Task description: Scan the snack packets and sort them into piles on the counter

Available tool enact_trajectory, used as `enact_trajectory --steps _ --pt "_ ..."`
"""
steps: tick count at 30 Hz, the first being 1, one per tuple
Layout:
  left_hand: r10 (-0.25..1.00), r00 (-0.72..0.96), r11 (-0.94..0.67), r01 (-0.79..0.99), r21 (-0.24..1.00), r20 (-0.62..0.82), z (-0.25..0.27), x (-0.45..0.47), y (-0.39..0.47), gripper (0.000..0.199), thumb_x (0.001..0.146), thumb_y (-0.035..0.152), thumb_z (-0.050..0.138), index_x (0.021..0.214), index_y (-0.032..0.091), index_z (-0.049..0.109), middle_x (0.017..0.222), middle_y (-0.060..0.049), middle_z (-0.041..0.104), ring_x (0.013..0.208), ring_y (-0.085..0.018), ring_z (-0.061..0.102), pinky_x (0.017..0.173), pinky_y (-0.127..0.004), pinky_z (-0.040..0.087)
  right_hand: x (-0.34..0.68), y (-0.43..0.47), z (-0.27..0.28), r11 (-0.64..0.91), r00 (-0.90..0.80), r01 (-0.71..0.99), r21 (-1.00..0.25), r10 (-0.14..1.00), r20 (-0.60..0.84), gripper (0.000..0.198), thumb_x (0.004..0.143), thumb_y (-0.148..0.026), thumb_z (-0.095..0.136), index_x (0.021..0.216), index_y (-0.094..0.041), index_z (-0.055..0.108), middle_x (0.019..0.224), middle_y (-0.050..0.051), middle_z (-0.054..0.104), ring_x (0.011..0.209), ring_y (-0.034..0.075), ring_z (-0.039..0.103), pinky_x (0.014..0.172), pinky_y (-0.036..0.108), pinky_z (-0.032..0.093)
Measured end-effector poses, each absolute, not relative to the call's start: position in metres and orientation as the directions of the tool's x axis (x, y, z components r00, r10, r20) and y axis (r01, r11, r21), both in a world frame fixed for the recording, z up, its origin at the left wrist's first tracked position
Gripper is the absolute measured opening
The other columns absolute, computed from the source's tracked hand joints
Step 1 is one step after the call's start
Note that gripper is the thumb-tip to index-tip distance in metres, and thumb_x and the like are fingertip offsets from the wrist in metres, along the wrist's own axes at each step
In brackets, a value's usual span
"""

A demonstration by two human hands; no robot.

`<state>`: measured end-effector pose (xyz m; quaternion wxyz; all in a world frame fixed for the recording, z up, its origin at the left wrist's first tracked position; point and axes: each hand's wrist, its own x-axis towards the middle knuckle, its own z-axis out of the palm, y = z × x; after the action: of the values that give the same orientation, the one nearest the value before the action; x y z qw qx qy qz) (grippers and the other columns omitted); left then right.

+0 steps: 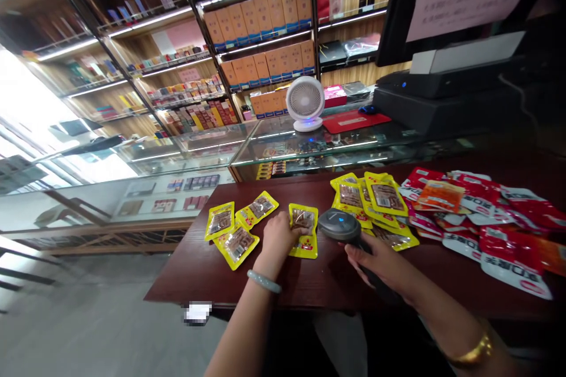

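My left hand, below which a pale bangle circles the wrist, is closed at the left edge of a yellow snack packet lying on the dark red table; a finger reaches over the packet's front. My right hand is wrapped round the handle of a dark grey barcode scanner, whose head points left near that packet. Left of my left hand lie a few more yellow packets. Beyond the scanner is a heap of yellow packets, overlapping one another.
At the right a pile of red and white packets includes an orange packet. A glass counter behind the table carries a white fan and a red mat. A monitor stands back right. Shelves of boxes line the wall.
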<state>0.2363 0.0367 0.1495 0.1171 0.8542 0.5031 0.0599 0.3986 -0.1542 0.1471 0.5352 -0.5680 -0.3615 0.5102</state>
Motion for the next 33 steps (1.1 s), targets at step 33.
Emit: enact_trajectory --steps 33 --pt "0.752 0.645 -0.494 0.420 0.761 0.132 0.162 0.378 0.011 0.060 0.092 0.037 0.056 0.146 0.013 0.047 0.129 -0.017 0.067 0.118 -0.028 0.064 0.097 -0.036 0.049 0.428 -0.188 0.160 -0.106 0.390 -0.128 -0.986 0.909 -0.148 0.051 0.078 -0.070 0.065 0.075 -0.022 0.048 0.047 -0.008 0.048 0.038 0.008 0.041 0.039 0.021 0.034"
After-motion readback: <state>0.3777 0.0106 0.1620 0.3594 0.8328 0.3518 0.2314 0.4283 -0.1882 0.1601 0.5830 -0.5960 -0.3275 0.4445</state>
